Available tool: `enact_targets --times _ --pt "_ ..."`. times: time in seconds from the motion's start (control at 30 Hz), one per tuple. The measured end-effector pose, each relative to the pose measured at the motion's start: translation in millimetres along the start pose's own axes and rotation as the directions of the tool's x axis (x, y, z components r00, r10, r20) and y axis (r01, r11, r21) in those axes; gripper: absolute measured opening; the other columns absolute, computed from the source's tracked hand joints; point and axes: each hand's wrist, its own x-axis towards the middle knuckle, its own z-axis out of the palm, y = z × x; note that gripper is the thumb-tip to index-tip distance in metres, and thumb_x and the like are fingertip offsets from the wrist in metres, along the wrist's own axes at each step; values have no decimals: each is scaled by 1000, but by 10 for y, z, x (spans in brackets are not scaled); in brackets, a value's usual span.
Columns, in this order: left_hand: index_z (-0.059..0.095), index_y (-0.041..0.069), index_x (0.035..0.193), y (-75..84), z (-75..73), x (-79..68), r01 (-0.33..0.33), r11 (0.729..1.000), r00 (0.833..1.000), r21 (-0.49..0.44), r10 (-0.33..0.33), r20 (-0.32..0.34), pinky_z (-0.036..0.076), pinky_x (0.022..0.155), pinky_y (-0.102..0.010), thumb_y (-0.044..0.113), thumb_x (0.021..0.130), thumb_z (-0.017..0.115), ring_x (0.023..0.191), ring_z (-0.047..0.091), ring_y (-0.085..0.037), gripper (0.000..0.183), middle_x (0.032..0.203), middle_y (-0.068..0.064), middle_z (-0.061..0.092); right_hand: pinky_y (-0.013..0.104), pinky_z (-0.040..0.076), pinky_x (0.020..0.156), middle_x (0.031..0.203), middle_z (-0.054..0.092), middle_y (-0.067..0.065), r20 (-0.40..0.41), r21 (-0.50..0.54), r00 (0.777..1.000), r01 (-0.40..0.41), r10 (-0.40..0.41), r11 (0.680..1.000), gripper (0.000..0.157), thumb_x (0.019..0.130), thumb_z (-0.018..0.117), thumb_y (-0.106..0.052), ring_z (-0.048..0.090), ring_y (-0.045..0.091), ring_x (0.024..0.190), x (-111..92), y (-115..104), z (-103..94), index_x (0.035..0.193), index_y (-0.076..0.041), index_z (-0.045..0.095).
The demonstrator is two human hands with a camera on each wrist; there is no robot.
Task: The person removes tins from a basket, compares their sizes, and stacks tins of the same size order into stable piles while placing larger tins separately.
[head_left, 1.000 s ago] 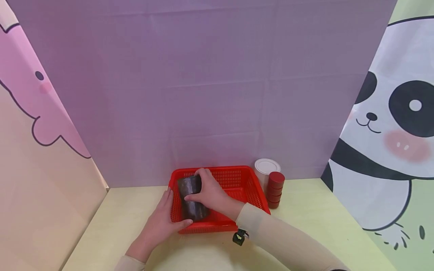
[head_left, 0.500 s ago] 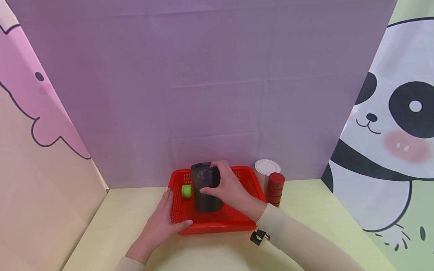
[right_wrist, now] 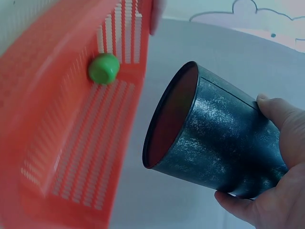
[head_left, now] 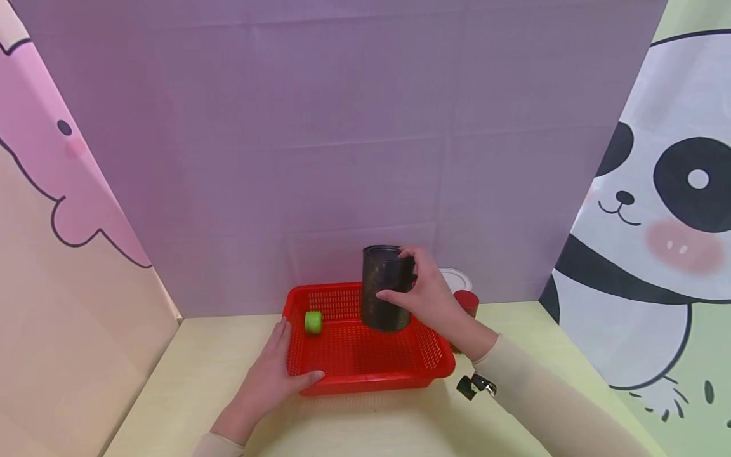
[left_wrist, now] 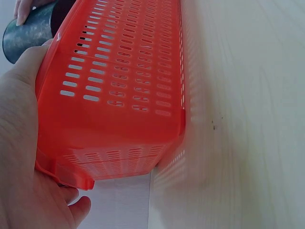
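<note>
In the head view my right hand [head_left: 436,298] grips a dark metal can [head_left: 381,289], upright above the back right part of a red plastic basket [head_left: 371,381]. Its fingers lie at the top rim and the thumb presses the near side. The right wrist view shows the can [right_wrist: 214,133] from its bottom end. My left hand [head_left: 271,374] holds the basket's front left corner, thumb along the front rim and fingers along the left side. A small bright green rounded piece [head_left: 313,322] lies inside the basket at the left.
Behind my right hand stand a white-lidded canister [head_left: 457,279] and a red stack of round pieces [head_left: 467,301], both partly hidden. The pale wooden table [head_left: 211,355] ends at a purple backdrop [head_left: 354,158].
My right hand has lifted the dark can out of the basket's left side, moving it up and right and turning it upright. The green piece has come into view. The left hand stays put.
</note>
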Motion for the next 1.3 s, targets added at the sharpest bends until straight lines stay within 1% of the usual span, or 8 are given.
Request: enact_targets --times 0.2,0.37,0.57,0.7,0.9,1.0,1.2,1.3 --pt "16 8 178 -9 5 -3 -3 1000 1000 5 3 3 58 106 -64 69 76 93 166 24 -43 142 184 -15 18 63 58 106 153 50 16 -66 -20 998 -15 13 1000 89 85 99 -20 53 40 139 47 88 -282 151 -11 40" --pt "16 8 178 -22 4 0 -12 1000 1000 11 12 0 58 107 -63 72 76 91 167 23 -43 142 184 -15 17 67 56 108 155 47 21 -139 -32 989 40 -44 999 86 85 98 -12 50 43 141 92 213 -505 149 -4 40" --pt "16 7 178 -19 -9 -6 -16 1000 1000 14 16 -4 58 107 -63 69 78 92 166 24 -43 140 184 -16 18 67 55 108 155 47 21 -208 -101 975 63 -83 993 88 85 97 -11 51 43 140 107 407 -727 150 -4 39" --pt "16 8 178 -19 0 -17 -8 1000 1000 9 8 0 58 107 -63 68 78 92 166 24 -43 139 184 -15 17 66 56 109 153 46 20 -256 -142 959 84 -119 986 88 84 98 -11 49 40 140 122 532 -839 150 -3 40" --pt "16 8 178 -18 6 -36 0 1000 1000 4 0 6 57 107 -63 72 76 91 167 22 -43 142 184 -15 17 69 54 109 152 45 25 -321 -217 933 95 -163 971 84 82 98 -7 45 41 140 152 678 -1023 144 5 42" --pt "16 9 178 -17 9 -40 2 1000 1000 1 -2 5 57 107 -64 72 75 92 167 22 -42 142 184 -14 17 70 53 110 154 43 25 -335 -231 932 59 -137 971 86 84 98 -9 42 41 142 141 730 -1132 146 5 41" --pt "15 9 178 -25 14 -30 5 1000 1000 6 -5 6 58 106 -63 72 75 92 167 23 -42 143 184 -14 16 72 49 113 163 35 24 -341 -212 940 -60 -17 976 94 88 96 -16 37 44 147 72 851 -1338 156 0 34" --pt "15 9 178 -28 13 -25 5 1000 1000 7 -5 5 59 105 -63 71 76 92 167 23 -42 142 184 -14 16 73 46 116 165 32 24 -344 -202 939 -94 19 975 96 89 96 -19 36 45 150 48 938 -1401 158 -1 32"
